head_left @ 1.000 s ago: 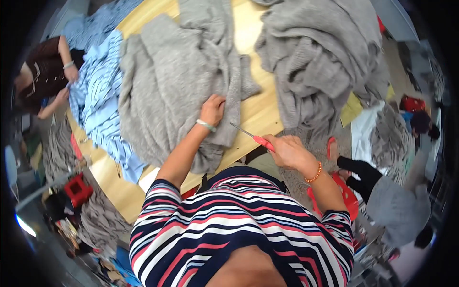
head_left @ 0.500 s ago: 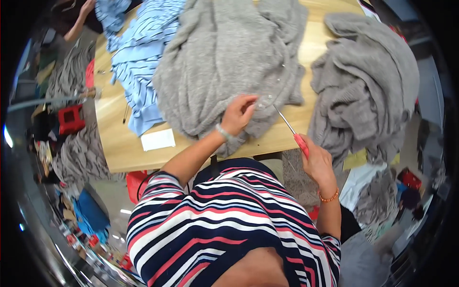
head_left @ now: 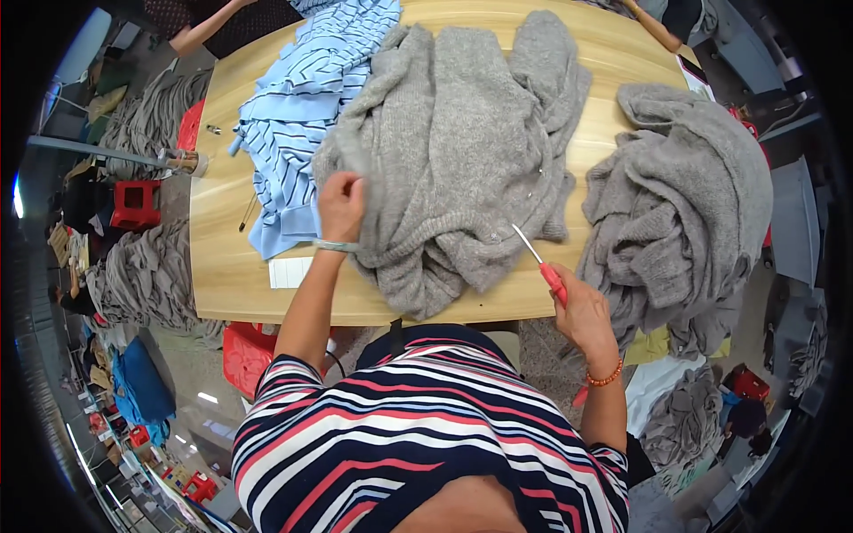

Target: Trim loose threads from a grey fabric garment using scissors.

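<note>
A fuzzy grey knitted sweater (head_left: pixel 480 124) lies spread on the table in front of me. My left hand (head_left: pixel 341 211) is closed at its left side, fingers pinched on the knit, which blurs beside them. Several small shiny specks show near the garment's lower right edge. My right hand (head_left: pixel 584 311) is wrapped around the red handle of a slim metal-shafted tool (head_left: pixel 553 282). Its thin tip points up and left, close to the sweater's lower right edge. Whether the tip touches the knit, I cannot tell.
Blue striped garments (head_left: pixel 302 120) lie on the wooden table (head_left: pixel 240 298) at the left, above a white paper card (head_left: pixel 290 272). Another grey knit heap (head_left: pixel 684 195) hangs over the right edge. Other people's arms (head_left: pixel 209 28) reach in at the far edge. A red stool (head_left: pixel 136 204) stands left.
My left hand has moved left from the sweater's lower edge to its left side, pulling the knit there. My right hand keeps the tool near the lower right edge. My view has shifted.
</note>
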`<state>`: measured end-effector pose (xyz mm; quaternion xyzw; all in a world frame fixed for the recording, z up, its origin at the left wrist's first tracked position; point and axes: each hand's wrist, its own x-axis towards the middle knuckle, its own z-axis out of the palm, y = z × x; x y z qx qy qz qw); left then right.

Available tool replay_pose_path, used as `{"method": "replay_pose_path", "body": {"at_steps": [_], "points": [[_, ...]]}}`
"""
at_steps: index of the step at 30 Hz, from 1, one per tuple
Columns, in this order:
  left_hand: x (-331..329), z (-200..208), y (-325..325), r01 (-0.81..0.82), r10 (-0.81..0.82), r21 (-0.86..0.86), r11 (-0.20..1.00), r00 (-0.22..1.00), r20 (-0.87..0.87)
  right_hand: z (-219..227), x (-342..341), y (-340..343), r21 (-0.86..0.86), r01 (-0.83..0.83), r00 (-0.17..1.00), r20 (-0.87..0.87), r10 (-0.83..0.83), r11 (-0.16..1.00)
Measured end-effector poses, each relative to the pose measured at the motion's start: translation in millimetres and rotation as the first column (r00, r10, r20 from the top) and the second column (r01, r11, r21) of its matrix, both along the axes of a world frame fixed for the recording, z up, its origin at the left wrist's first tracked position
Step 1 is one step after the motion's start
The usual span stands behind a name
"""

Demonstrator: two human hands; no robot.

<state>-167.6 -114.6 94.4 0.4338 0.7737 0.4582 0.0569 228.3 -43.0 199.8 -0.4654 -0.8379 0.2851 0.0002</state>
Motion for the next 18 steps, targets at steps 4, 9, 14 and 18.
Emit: {"method": "replay_pose_path", "body": {"at_steps": [4, 9, 14, 18], "points": [[117, 55, 44, 0.413, -0.415, 0.077, 0.907, 0.851, 0.323, 2, 15, 4, 0.065, 0.109, 0.994, -0.018, -0.108, 0.992], [164, 24, 33, 0.731, -0.731, -0.01, 0.683, 0.683, 0.012, 10, 21, 8, 0.097, 0.173, 0.985, 0.012, -0.175, 0.98], [102, 15, 10, 0.373, -0.395, -0.132, 0.919, 0.869, -0.298, -1, 29, -2, 0.016, 0.203, 0.979, 0.025, -0.204, 0.979], [93, 8, -3, 0.358, -0.359, -0.146, 0.922, 0.933, 0.021, -4, 21, -1, -0.018, 0.141, 0.99, 0.005, -0.14, 0.99]]}}
